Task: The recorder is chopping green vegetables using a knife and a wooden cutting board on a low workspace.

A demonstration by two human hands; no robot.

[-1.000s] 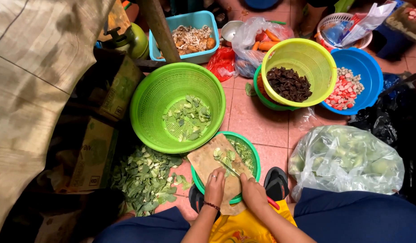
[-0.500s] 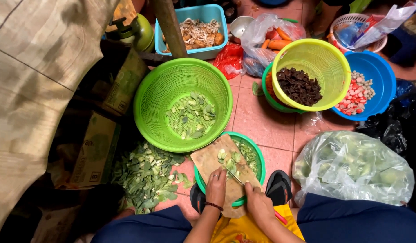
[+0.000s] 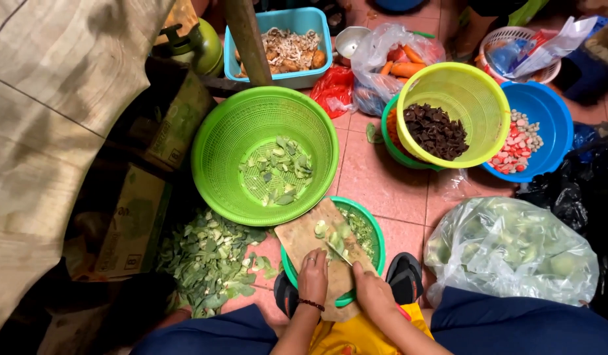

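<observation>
A wooden cutting board [image 3: 303, 238] lies across a small green bowl [image 3: 375, 233] on the tiled floor. My left hand [image 3: 313, 277] presses down on the board's near part. My right hand [image 3: 371, 291] grips a knife [image 3: 338, 252] whose blade points at pale green vegetable pieces [image 3: 331, 232] on the board. Just beyond stands a large green colander [image 3: 264, 152] with cut green pieces in its bottom.
Green trimmings [image 3: 210, 258] are heaped on the floor at left. A clear bag of green vegetables [image 3: 508, 251] sits at right. Farther off stand a yellow basket of dark pieces [image 3: 456, 119], a blue bowl [image 3: 542, 131], a blue tub [image 3: 283, 46] and a bag of carrots [image 3: 396, 58].
The view has shifted slightly. My hands have stayed on the board, and the knife has moved a little over the green pieces.
</observation>
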